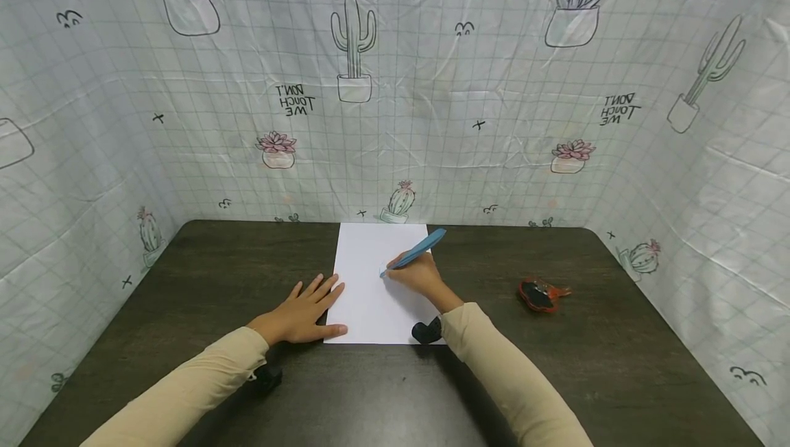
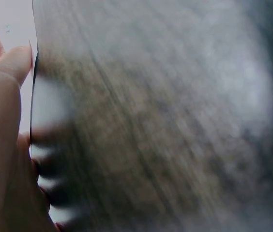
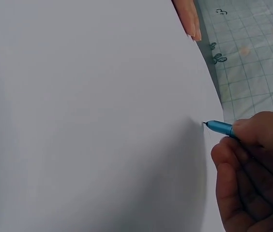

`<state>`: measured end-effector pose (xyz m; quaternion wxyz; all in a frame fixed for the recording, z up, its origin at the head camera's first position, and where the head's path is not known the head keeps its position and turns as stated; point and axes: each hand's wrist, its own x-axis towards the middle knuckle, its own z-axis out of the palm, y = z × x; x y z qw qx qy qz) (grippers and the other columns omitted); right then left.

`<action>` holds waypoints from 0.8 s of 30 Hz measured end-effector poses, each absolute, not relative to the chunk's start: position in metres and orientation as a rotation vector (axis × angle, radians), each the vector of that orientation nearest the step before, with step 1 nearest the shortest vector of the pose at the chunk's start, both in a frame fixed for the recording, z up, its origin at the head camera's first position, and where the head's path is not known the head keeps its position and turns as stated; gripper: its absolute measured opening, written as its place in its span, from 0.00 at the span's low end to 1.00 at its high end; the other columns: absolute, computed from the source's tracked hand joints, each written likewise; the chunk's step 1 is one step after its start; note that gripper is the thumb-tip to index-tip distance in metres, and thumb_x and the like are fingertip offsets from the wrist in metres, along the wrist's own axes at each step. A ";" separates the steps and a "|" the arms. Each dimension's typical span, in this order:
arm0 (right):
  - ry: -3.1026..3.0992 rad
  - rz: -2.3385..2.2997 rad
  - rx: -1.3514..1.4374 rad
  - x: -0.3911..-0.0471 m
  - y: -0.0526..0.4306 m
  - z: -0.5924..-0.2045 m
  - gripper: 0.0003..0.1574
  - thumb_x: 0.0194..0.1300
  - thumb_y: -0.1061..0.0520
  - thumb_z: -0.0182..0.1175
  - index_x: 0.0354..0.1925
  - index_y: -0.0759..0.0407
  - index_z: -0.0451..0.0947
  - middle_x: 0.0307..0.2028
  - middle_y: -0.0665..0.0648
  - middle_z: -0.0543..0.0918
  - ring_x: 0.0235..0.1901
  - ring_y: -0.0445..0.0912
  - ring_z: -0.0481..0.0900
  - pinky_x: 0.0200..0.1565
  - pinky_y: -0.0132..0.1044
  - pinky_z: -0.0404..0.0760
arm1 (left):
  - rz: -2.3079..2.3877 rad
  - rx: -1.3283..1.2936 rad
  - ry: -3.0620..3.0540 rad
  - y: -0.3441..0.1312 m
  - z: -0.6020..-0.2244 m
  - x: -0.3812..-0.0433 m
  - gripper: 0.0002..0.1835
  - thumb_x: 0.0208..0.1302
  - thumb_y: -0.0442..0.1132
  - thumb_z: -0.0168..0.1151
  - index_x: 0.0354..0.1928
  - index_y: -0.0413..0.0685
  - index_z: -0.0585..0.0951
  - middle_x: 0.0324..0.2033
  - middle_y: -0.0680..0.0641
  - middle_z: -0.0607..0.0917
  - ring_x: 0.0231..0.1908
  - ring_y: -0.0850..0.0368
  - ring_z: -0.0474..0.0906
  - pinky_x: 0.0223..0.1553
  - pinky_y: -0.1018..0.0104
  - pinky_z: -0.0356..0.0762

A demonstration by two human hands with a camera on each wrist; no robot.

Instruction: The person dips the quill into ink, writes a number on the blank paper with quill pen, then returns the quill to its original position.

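Note:
A sheet of white paper (image 1: 364,248) lies at the middle of the dark table. My right hand (image 1: 421,275) pinches a slim blue pen (image 1: 422,247) with a broad, feather-like upper end. In the right wrist view, the dark tip of the pen (image 3: 219,127) meets the paper or hovers just over it; which, I cannot tell. Faint bluish marks show near the tip in the head view. My left hand (image 1: 301,317) rests flat with spread fingers, its thumb and fingertips on the paper's left edge. The left wrist view shows the left thumb (image 2: 15,63) at that edge.
Right of the paper lies a small red-orange and black object (image 1: 540,295) with a short tail; its kind is unclear. A white grid curtain (image 1: 420,159) with plant drawings surrounds the dark table (image 1: 247,255) at the back and sides. Black wrist devices sit under both sleeves.

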<state>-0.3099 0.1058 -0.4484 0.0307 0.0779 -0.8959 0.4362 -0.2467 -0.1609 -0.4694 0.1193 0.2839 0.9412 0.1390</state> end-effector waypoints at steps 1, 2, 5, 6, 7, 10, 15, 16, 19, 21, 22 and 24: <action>-2.754 1.359 0.252 -0.309 0.107 -0.449 0.05 0.50 0.58 0.73 0.30 0.57 0.88 0.27 0.51 0.88 0.34 0.45 0.84 0.39 0.38 0.78 | 0.404 0.828 2.749 -0.161 -0.469 -0.247 0.48 0.63 0.72 0.45 0.77 0.57 0.45 0.76 0.51 0.40 0.74 0.45 0.34 0.68 0.35 0.32; -2.749 1.372 0.262 -0.308 0.108 -0.449 0.05 0.50 0.59 0.73 0.30 0.57 0.88 0.27 0.52 0.88 0.33 0.45 0.84 0.39 0.38 0.79 | 0.400 0.825 2.747 -0.160 -0.469 -0.247 0.48 0.63 0.72 0.45 0.77 0.57 0.45 0.76 0.50 0.40 0.74 0.45 0.33 0.68 0.35 0.32; -2.749 1.394 0.284 -0.305 0.110 -0.448 0.05 0.50 0.60 0.73 0.30 0.57 0.88 0.27 0.52 0.88 0.32 0.45 0.84 0.39 0.38 0.79 | 0.404 0.825 2.741 -0.159 -0.466 -0.245 0.48 0.64 0.71 0.45 0.77 0.55 0.45 0.76 0.49 0.41 0.74 0.44 0.34 0.68 0.35 0.32; -2.750 1.402 0.289 -0.304 0.111 -0.448 0.05 0.50 0.60 0.73 0.30 0.57 0.88 0.27 0.52 0.88 0.32 0.45 0.84 0.39 0.38 0.79 | 0.416 0.830 2.739 -0.159 -0.465 -0.244 0.48 0.64 0.70 0.47 0.77 0.53 0.46 0.76 0.47 0.41 0.74 0.42 0.35 0.67 0.34 0.32; -2.755 1.399 0.294 -0.302 0.112 -0.447 0.05 0.50 0.60 0.72 0.30 0.57 0.88 0.27 0.52 0.88 0.32 0.45 0.84 0.39 0.38 0.79 | 0.409 0.830 2.738 -0.158 -0.464 -0.244 0.48 0.64 0.70 0.46 0.77 0.53 0.46 0.76 0.46 0.41 0.74 0.42 0.34 0.67 0.34 0.32; -2.763 1.384 0.319 -0.299 0.114 -0.445 0.04 0.51 0.60 0.72 0.30 0.56 0.88 0.28 0.51 0.88 0.33 0.44 0.84 0.40 0.38 0.80 | 0.412 0.832 2.740 -0.158 -0.460 -0.242 0.47 0.65 0.69 0.47 0.76 0.51 0.47 0.76 0.45 0.42 0.74 0.40 0.35 0.67 0.33 0.32; -2.761 1.373 0.342 -0.295 0.119 -0.445 0.05 0.50 0.61 0.72 0.30 0.56 0.88 0.27 0.51 0.88 0.31 0.43 0.84 0.39 0.38 0.80 | 0.409 0.833 2.743 -0.158 -0.458 -0.240 0.47 0.65 0.69 0.48 0.76 0.51 0.47 0.76 0.45 0.43 0.74 0.40 0.35 0.67 0.33 0.33; -2.760 1.375 0.339 -0.295 0.121 -0.445 0.05 0.50 0.61 0.72 0.30 0.56 0.88 0.27 0.51 0.88 0.30 0.42 0.84 0.39 0.37 0.80 | 0.411 0.836 2.743 -0.158 -0.459 -0.240 0.47 0.65 0.69 0.48 0.76 0.51 0.48 0.76 0.45 0.43 0.74 0.40 0.35 0.67 0.33 0.34; -2.755 1.377 0.343 -0.293 0.124 -0.446 0.05 0.50 0.62 0.72 0.30 0.57 0.88 0.27 0.51 0.88 0.30 0.42 0.83 0.37 0.36 0.80 | 0.421 0.839 2.741 -0.158 -0.460 -0.241 0.47 0.65 0.68 0.48 0.76 0.50 0.48 0.76 0.45 0.43 0.74 0.40 0.36 0.67 0.33 0.33; -2.751 1.375 0.346 -0.293 0.126 -0.447 0.05 0.50 0.62 0.72 0.30 0.57 0.88 0.27 0.52 0.88 0.30 0.42 0.84 0.37 0.36 0.80 | 0.414 0.834 2.742 -0.158 -0.461 -0.241 0.47 0.65 0.69 0.48 0.76 0.51 0.48 0.76 0.45 0.43 0.74 0.41 0.35 0.67 0.33 0.33; -2.749 1.377 0.347 -0.293 0.127 -0.446 0.05 0.50 0.62 0.72 0.30 0.57 0.88 0.27 0.52 0.88 0.30 0.42 0.84 0.36 0.36 0.80 | 0.415 0.833 2.742 -0.158 -0.461 -0.241 0.47 0.65 0.69 0.48 0.76 0.51 0.48 0.76 0.45 0.43 0.74 0.41 0.35 0.67 0.33 0.33; -2.750 1.364 0.356 -0.292 0.129 -0.445 0.05 0.50 0.62 0.71 0.30 0.57 0.88 0.28 0.52 0.88 0.31 0.42 0.84 0.36 0.35 0.80 | 0.409 0.825 2.744 -0.158 -0.462 -0.242 0.47 0.64 0.70 0.47 0.77 0.53 0.47 0.76 0.47 0.43 0.74 0.42 0.35 0.67 0.34 0.33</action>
